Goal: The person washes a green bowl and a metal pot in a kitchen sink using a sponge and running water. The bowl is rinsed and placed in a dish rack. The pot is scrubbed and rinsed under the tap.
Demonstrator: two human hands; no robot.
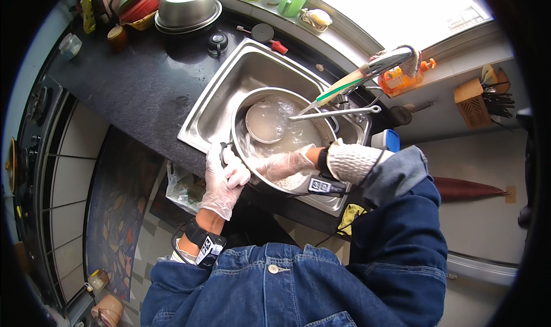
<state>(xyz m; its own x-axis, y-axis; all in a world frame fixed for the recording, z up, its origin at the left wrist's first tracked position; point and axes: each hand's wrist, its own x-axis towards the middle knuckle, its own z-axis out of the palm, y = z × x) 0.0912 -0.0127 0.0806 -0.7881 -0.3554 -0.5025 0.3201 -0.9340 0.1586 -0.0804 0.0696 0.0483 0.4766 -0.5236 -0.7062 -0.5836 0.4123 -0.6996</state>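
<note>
A large steel pot [234, 117] stands in the sink, holding cloudy water. My left hand [225, 177], in a clear plastic glove, is closed around the dark handle on the pot's near left side. Inside the pot reaches my right hand [281, 163], also gloved; its fingers are too unclear in the water to make out. Pale, grainy matter [291, 181] shows by it, near the pot's near wall. A metal ladle [350, 112] leans in the pot, its long handle crossing the right rim; the round bowl-shaped part [267, 123] at the water's surface seems to belong to it.
The steel sink [201, 114] is set in a black counter [132, 91]. A tap [384, 63] arches over the pot's far right side. Upturned steel basins [188, 8] sit far left. A soap bottle [396, 80], knife block [472, 102] and blue-lidded tub [390, 140] stand right.
</note>
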